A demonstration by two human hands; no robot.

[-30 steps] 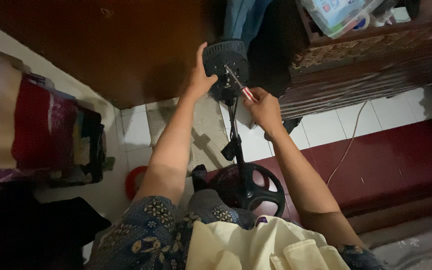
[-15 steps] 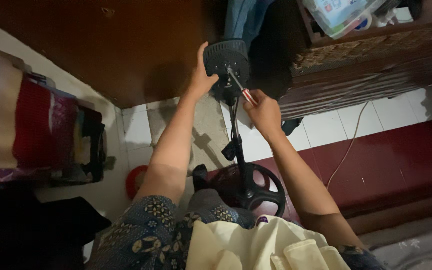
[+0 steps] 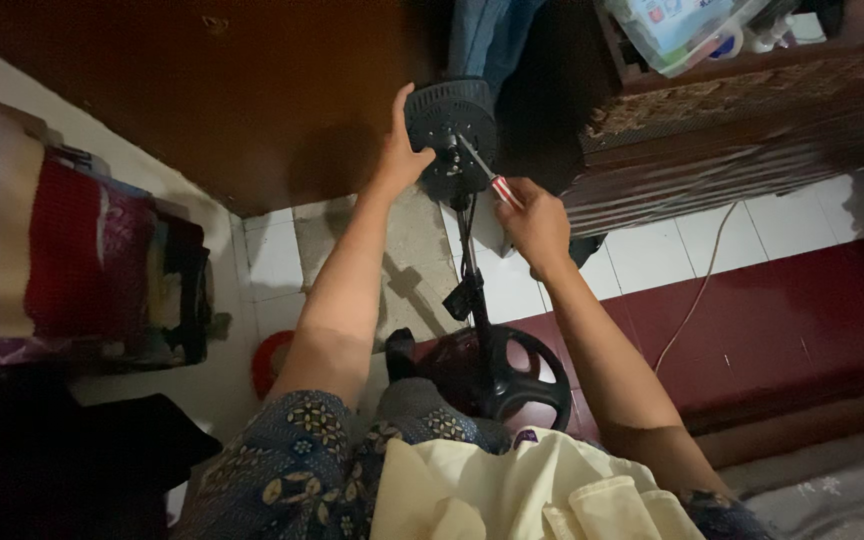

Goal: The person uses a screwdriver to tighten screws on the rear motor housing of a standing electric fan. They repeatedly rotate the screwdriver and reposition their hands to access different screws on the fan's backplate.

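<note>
The left hand [image 3: 402, 150] is wrapped around the left edge of a round black motor housing [image 3: 450, 125], fingers curled over its rim and thumb pressed on the face. The right hand [image 3: 537, 225] is closed around the red-and-white handle of a screwdriver [image 3: 482, 170], whose metal shaft reaches up and left to the middle of the housing. The housing sits on top of a thin black pole [image 3: 470, 270] that runs down to a round black spoked base [image 3: 507, 375], standing on the floor where the pale tiles [image 3: 652, 255] meet a dark red strip. A white cord [image 3: 697, 285] trails across the tiles to the right. A wooden cabinet [image 3: 732, 130] stands beyond the right hand, a brown door [image 3: 232, 100] beyond the left, and folded fabrics [image 3: 72, 260] lie at the left.
</note>
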